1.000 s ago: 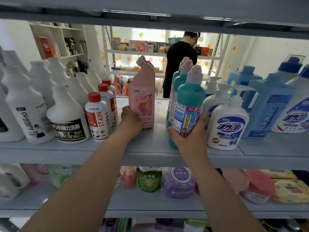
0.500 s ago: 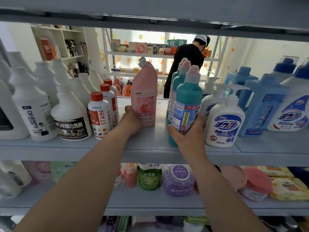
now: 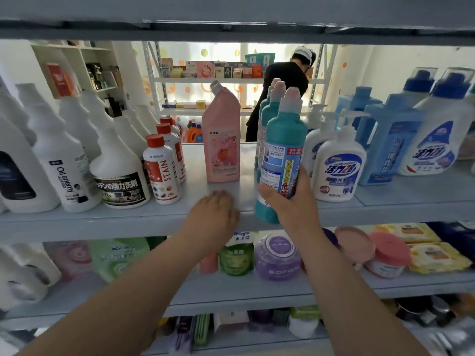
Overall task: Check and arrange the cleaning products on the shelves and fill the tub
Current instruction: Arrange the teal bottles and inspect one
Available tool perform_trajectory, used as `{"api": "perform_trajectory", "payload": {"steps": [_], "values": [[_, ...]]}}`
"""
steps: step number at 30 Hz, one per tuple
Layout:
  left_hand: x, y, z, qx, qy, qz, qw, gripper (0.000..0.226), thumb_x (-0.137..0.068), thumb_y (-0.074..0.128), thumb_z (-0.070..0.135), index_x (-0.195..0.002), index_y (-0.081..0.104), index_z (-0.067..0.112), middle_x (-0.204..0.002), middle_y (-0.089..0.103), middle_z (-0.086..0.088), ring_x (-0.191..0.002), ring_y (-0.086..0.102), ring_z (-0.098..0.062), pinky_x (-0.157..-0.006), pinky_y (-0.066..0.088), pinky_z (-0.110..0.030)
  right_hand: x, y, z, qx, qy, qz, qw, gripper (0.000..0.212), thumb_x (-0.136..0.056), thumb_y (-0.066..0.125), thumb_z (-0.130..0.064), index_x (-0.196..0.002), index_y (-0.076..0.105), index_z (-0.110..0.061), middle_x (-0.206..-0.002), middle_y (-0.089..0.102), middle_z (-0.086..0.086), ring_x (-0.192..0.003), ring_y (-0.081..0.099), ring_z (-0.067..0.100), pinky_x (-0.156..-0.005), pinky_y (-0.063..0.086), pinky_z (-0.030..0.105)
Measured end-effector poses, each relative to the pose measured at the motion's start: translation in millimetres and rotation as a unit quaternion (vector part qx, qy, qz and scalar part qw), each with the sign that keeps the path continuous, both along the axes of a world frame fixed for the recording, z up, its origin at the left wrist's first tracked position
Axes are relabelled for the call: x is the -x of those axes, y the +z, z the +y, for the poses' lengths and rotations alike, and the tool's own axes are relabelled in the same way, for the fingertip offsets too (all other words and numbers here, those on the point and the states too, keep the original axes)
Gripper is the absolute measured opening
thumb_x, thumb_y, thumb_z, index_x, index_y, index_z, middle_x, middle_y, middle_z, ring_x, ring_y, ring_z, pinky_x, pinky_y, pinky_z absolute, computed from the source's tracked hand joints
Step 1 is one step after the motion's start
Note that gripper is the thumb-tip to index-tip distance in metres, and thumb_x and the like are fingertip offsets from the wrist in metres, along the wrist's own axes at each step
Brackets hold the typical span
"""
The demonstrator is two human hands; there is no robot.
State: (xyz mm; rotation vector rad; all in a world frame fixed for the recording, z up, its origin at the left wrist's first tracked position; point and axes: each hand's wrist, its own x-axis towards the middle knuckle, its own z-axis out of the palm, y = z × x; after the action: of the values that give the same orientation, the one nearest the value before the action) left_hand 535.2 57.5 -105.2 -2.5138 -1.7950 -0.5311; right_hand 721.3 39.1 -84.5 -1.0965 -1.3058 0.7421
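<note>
Teal plastic with a pink cap: this cleaner bottle (image 3: 282, 155) is at the front edge of the grey shelf (image 3: 77, 222), the right hand (image 3: 290, 201) curled round its lower half. The left hand (image 3: 213, 214) lies palm-down and loose on the shelf edge, holding nothing, just in front of the upright pink bottle (image 3: 222, 140). A white pump bottle (image 3: 336, 160) stands beside the teal one; all opaque, contents unseen

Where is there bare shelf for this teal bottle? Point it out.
Bare shelf lies between the pink bottle and the teal bottle in the right hand, and between it and the STAIN bottles. Left is crowded with white bottles, right with pump bottles.
</note>
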Motion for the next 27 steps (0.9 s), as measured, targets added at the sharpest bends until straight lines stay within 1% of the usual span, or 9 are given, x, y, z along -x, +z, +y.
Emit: {"api": "perform_trajectory", "payload": {"steps": [2, 6, 10, 13, 17, 20, 22, 25, 27], "values": [[7, 6, -34, 0.079, -0.029, -0.161, 0.983, 0.035, -0.107, 0.037, 0.039, -0.135, 0.054, 0.026, -0.135, 0.058, 0.003, -0.115, 0.058, -0.016, -0.098, 0.05, -0.037, 10, -2, -23, 0.015, 0.03, 0.026, 0.999, 0.053, -0.084, 0.082, -0.021, -0.119, 0.051, -0.047, -0.103, 0.07, -0.026, -0.097, 0.069, -0.003, -0.077, 0.055, 0.015], [19, 11, -97, 0.206, -0.081, -0.474, 0.852, 0.037, -0.093, 0.051, 0.06, -0.125, 0.057, 0.042, -0.123, 0.068, 0.016, -0.11, 0.067, -0.008, -0.096, 0.056, -0.044, 39, -23, -71, 0.072, 0.11, 0.144, 0.981, 0.057, -0.079, 0.084, -0.028, -0.129, 0.057, -0.037, -0.117, 0.074, -0.004, -0.108, 0.072, 0.021, -0.088, 0.061, 0.041], [26, -12, -143, 0.207, -0.078, -0.522, 0.823, 0.048, -0.088, 0.076, 0.032, -0.124, 0.047, 0.043, -0.119, 0.063, 0.025, -0.106, 0.065, 0.004, -0.088, 0.057, -0.022, 78, -56, -106, 0.122, 0.135, 0.262, 0.948, 0.08, -0.071, 0.084, -0.06, -0.136, 0.06, -0.019, -0.126, 0.07, 0.018, -0.117, 0.067, 0.039, -0.1, 0.054, 0.056], [38, -37, -164, 0.201, -0.04, -0.541, 0.815, 0.058, -0.075, 0.079, 0.041, -0.125, 0.05, 0.039, -0.116, 0.066, 0.016, -0.104, 0.068, -0.003, -0.085, 0.059, -0.028, 94, -76, -129, 0.171, 0.152, 0.316, 0.921, 0.09, -0.074, 0.076, -0.071, -0.141, 0.057, -0.013, -0.134, 0.065, 0.022, -0.126, 0.061, 0.041, -0.106, 0.051, 0.055], [48, -52, -198, 0.393, -0.029, -0.7, 0.596, 0.049, -0.071, 0.063, 0.042, -0.115, 0.066, 0.021, -0.098, 0.073, -0.014, -0.078, 0.071, -0.033, -0.041, 0.052, -0.033, 89, -88, -153, 0.246, 0.179, 0.32, 0.897, 0.058, -0.102, 0.046, -0.052, -0.137, 0.06, -0.008, -0.13, 0.068, 0.018, -0.112, 0.069, 0.033, -0.098, 0.055, 0.047], [48, -50, -222, 0.536, -0.067, -0.725, 0.427, 0.054, -0.078, 0.048, 0.044, -0.096, 0.076, 0.002, -0.085, 0.069, -0.023, -0.065, 0.07, -0.036, -0.03, 0.038, -0.021, 88, -91, -169, 0.283, 0.175, 0.321, 0.887, 0.081, -0.069, 0.079, -0.059, -0.124, 0.063, -0.002, -0.111, 0.069, 0.019, -0.062, 0.063, 0.019, -0.053, 0.041, 0.025], [47, -56, -230, 0.549, -0.073, -0.701, 0.45, 0.054, -0.082, 0.054, 0.047, -0.107, 0.071, 0.003, -0.091, 0.07, -0.022, -0.071, 0.072, -0.034, -0.034, 0.044, -0.025, 88, -99, -180, 0.295, 0.146, 0.325, 0.886, 0.094, -0.047, 0.091, -0.051, -0.121, 0.066, 0.0, -0.109, 0.07, 0.023, -0.068, 0.063, 0.026, -0.058, 0.045, 0.028], [41, -70, -233, 0.486, -0.017, -0.559, 0.672, 0.055, -0.079, 0.079, 0.047, -0.122, 0.055, 0.023, -0.107, 0.072, -0.009, -0.08, 0.075, -0.023, -0.05, 0.058, -0.036, 83, -110, -192, 0.264, 0.088, 0.312, 0.908, 0.081, -0.059, 0.084, -0.03, -0.13, 0.058, 0.0, -0.107, 0.072, 0.02, -0.088, 0.072, 0.03, -0.072, 0.062, 0.04], [35, -74, -238, 0.436, 0.001, -0.487, 0.757, 0.041, -0.086, 0.076, 0.038, -0.117, 0.051, 0.031, -0.106, 0.07, 0.0, -0.079, 0.074, -0.016, -0.054, 0.059, -0.037, 78, -112, -197, 0.266, 0.069, 0.282, 0.919, 0.064, -0.073, 0.074, -0.024, -0.129, 0.056, -0.001, -0.1, 0.073, 0.016, -0.087, 0.073, 0.029, -0.07, 0.062, 0.039]]}}
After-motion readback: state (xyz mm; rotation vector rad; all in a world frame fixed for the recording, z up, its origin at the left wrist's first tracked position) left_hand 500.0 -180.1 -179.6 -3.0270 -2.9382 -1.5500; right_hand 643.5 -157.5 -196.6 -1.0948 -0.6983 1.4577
